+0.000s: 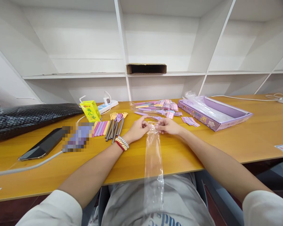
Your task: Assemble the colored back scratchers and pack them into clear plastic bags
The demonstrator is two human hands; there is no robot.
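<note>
A long, narrow clear plastic bag (153,157) lies on the wooden table (226,147) and hangs over its near edge toward my lap. My left hand (139,128), with bead bracelets on the wrist, pinches the bag's far end from the left. My right hand (168,126) pinches the same end from the right, the fingertips of both hands nearly meeting. To the left lie several coloured handles and small forks (113,125). Just beyond my hands is a pile of packed purple and pink pieces (155,108).
A purple shallow box (214,114) lined with plastic lies at the right. A yellow drink carton (91,110), a power strip (107,105), a dark phone (43,146) on a cable and a black woven bag (30,117) are at the left. White shelves stand behind.
</note>
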